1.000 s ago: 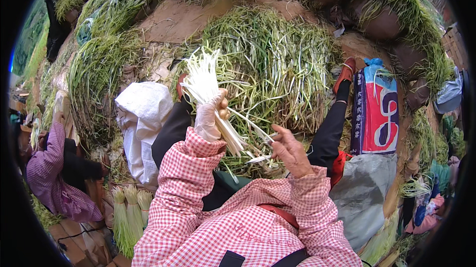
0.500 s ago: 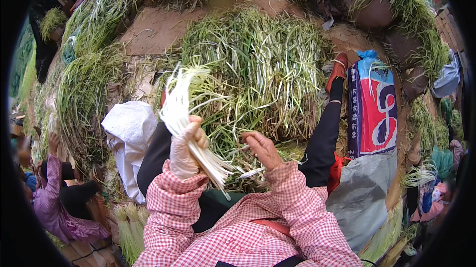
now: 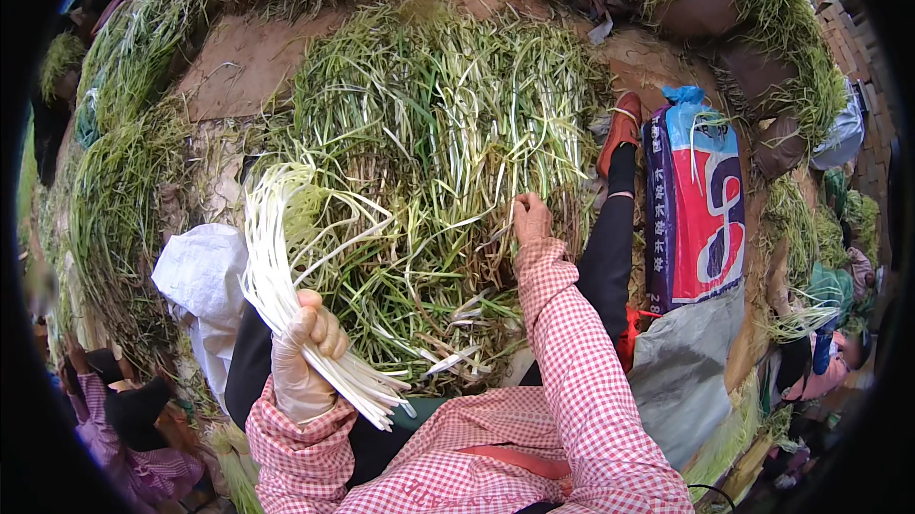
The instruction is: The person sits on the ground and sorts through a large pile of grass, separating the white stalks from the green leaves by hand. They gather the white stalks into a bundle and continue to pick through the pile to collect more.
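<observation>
1. Reaching forward since the earlier frame, the right hand [image 3: 530, 218] has left the bundle and now rests on the heap of green stalks [image 3: 448, 142] piled on the ground; whether its fingers pinch a stalk, I cannot tell.
2. Head view: the gloved left hand [image 3: 303, 361] is clenched around a bundle of pale trimmed stalks [image 3: 276, 266], held over the lap beside a white sack [image 3: 200, 276].
3. Light, limp and easily bruised, I judge; best gripped mid-length, firmly but gently.
</observation>
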`<action>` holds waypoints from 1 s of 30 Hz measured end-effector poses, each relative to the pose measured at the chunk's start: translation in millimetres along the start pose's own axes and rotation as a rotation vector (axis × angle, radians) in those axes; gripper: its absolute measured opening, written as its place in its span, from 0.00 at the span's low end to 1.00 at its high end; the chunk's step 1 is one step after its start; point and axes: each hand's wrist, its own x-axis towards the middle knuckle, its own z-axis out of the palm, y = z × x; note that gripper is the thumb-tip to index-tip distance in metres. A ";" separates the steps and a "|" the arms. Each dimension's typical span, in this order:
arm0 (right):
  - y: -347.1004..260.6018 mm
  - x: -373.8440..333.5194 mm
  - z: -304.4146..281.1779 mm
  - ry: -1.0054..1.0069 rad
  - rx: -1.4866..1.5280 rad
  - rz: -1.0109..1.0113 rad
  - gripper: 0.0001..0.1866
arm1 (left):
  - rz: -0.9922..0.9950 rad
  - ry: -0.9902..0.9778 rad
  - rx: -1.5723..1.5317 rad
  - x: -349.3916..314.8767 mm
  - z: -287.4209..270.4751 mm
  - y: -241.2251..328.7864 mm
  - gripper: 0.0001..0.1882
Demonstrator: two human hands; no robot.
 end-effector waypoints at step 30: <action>-74.0 -277.6 -64.5 -0.672 0.339 -0.420 0.10 | -0.180 0.192 0.415 0.5 12.3 -60.7 0.13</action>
